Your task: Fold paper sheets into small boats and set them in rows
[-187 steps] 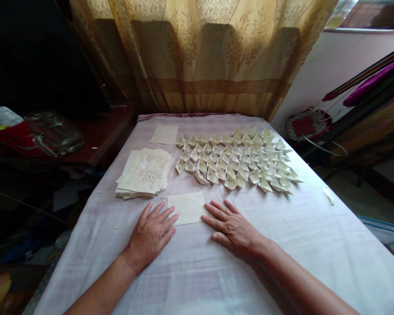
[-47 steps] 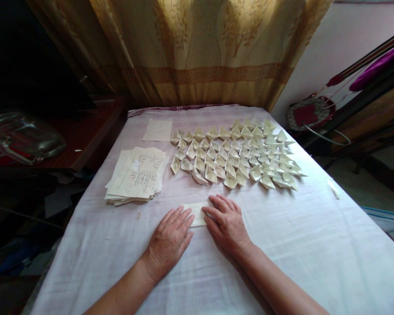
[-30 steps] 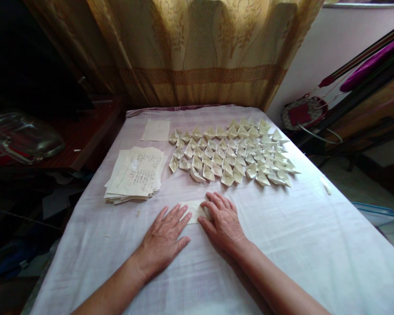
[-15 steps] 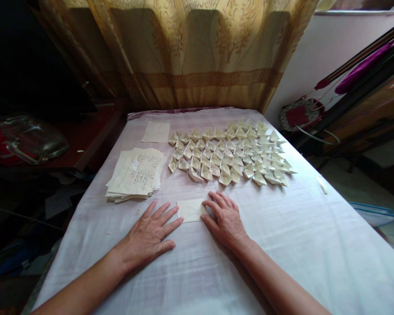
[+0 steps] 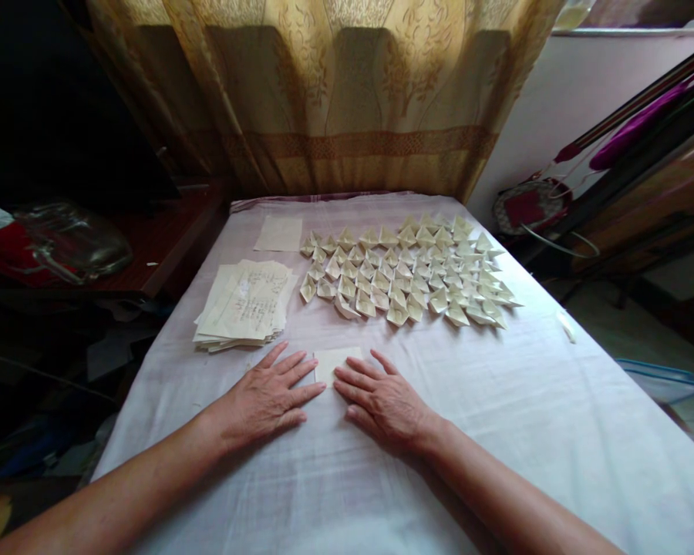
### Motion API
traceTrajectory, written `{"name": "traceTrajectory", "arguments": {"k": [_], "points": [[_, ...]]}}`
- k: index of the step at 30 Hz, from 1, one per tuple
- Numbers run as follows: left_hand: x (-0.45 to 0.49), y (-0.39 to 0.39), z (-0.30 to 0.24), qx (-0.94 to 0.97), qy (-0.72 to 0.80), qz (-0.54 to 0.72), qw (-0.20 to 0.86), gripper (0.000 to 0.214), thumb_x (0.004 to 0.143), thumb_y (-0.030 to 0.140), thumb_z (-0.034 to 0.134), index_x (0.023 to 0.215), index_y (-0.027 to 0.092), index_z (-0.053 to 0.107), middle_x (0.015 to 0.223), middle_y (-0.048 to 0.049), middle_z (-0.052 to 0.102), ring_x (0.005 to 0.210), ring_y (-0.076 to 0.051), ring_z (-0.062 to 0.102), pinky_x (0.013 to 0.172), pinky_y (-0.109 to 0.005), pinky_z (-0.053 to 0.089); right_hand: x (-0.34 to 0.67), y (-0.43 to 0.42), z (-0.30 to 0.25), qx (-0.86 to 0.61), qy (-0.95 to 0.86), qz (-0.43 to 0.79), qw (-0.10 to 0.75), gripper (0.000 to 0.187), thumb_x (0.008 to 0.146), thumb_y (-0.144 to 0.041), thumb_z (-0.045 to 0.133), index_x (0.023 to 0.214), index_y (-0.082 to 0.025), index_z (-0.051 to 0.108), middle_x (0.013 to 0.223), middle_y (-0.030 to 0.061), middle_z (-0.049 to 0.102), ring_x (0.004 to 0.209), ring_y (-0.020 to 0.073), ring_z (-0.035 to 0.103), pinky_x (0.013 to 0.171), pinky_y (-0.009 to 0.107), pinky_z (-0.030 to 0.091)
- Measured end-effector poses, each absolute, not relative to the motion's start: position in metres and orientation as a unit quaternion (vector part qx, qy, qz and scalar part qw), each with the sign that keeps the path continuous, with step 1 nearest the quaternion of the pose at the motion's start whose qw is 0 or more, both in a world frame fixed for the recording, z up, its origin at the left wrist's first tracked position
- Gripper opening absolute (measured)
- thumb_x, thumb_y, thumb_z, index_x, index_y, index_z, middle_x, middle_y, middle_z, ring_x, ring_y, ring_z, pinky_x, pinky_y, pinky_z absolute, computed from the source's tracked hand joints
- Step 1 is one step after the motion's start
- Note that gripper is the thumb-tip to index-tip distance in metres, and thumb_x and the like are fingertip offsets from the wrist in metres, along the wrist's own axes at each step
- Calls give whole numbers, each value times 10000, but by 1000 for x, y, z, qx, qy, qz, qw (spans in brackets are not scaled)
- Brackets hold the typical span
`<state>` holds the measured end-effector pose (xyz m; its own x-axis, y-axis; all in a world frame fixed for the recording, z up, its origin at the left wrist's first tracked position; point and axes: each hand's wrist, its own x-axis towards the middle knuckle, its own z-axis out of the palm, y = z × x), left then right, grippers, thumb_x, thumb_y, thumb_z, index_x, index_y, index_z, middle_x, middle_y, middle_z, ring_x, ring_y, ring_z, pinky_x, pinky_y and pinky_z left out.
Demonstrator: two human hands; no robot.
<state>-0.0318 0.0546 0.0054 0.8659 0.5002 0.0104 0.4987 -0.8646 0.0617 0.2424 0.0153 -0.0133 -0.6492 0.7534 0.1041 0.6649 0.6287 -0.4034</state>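
- Bare L hand [image 5: 269,389], lower mid of frame, L of centre: palm down, fingers spread, w/ fingertips at the L edge of the small paper. Not gripping.
- Bare R hand [image 5: 385,397], lower mid of frame, R of centre: palm down too, fingers spread & lying over the R part of the same paper. Not gripping.
- The 2 hands are apart, w/ a small gap b/w the fingertips.
- Small flat cream paper [image 5: 328,362], just below mid of frame, b/w the hands. R side is partly hid by fingers.
- Messy pile of cream paper sheets w/ handwriting on top [image 5: 243,301], L of centre, just above L hand.
- One plain cream square sheet [image 5: 279,233], above the pile, lying by itself.
- Lots of little pointy folded cream paper boats [image 5: 405,271], in rows, centre to R of frame, above R hand.
- All this is on a big white & pale purple cloth [image 5: 468,424], mid to bottom of frame.
- Gold curtain w/ tree pics [image 5: 352,100], top mid.
- Clear glass jug [image 5: 78,239], far L, on a dark red-brown wood top [image 5: 156,266].
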Motion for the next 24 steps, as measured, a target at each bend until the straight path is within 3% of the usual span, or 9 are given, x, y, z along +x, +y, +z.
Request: {"name": "traceTrajectory", "arguments": {"k": [6,12,15,24], "points": [[-33,57,7,965,258,26,30,411,953,518,494,1337,386,558,1397,-31,590,1326,-274,481,1180,-516,174,290,20,-14,-425,-885,145,119,358,964,-314,545,1315,-341,612,1388,-10,595,1375,257,446,1196,530,152],[-26,55,5,962,272,36,6,344,943,400,555,1280,347,603,1339,-39,625,1275,-260,521,1158,-502,236,277,13,-13,-452,-869,85,183,287,951,-284,541,1201,-266,681,1317,42,650,1269,266,534,1120,496,320],[-19,53,2,952,300,67,0,326,950,329,561,1269,276,604,1272,-52,661,1209,-240,567,1145,-468,273,254,11,-12,-470,-843,45,258,267,959,-230,501,1145,-204,691,1215,88,697,1113,249,604,952,418,468],[4,54,-1,938,311,144,-56,152,959,284,551,1018,178,643,940,-35,707,907,-211,638,1027,-433,372,217,16,-8,-458,-855,60,237,128,928,-169,574,973,-211,687,1008,55,722,888,202,607,816,324,500]]}}
